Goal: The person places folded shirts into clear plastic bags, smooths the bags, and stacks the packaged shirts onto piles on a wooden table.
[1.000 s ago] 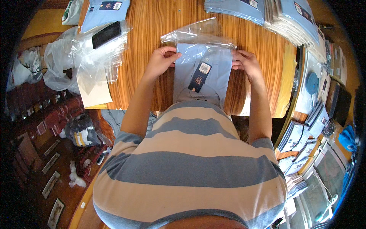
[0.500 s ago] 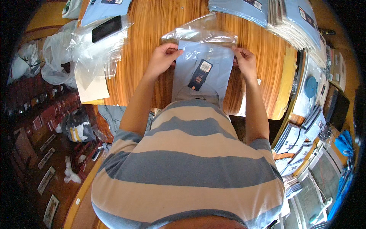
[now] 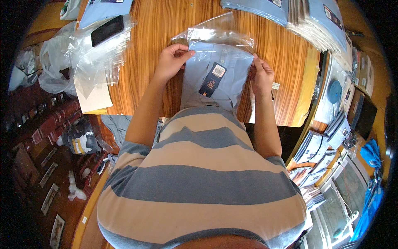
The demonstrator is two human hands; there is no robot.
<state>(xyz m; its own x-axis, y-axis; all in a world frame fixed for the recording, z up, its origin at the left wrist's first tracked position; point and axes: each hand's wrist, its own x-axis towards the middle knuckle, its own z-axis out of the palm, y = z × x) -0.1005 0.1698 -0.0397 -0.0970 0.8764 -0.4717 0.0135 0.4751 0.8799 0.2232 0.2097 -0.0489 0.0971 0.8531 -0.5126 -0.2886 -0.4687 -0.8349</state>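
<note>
A folded light blue shirt (image 3: 197,68) with a dark hang tag (image 3: 212,79) lies on the wooden table in front of me, partly inside a clear plastic bag (image 3: 219,31). The bag's see-through far end spreads loosely beyond the shirt. My left hand (image 3: 171,63) pinches the far left corner of the bagged shirt between thumb and fingers. At the opposite edge my right hand (image 3: 261,75) is closed on the bag's side, some fingers tucked underneath. The shirt's near end reaches my body and is partly hidden there.
A black phone (image 3: 107,30) rests on a pile of clear bags (image 3: 99,54) at the left, above a cream sheet (image 3: 94,98). Stacks of bagged blue shirts (image 3: 325,25) stand far right; another folded shirt (image 3: 105,11) is far left. A blue round object (image 3: 335,91) lies right of the table.
The whole view has shifted slightly, moving the scene leftward. My right hand has slid a little nearer to me along the bag's edge. The left hand keeps its hold on the corner.
</note>
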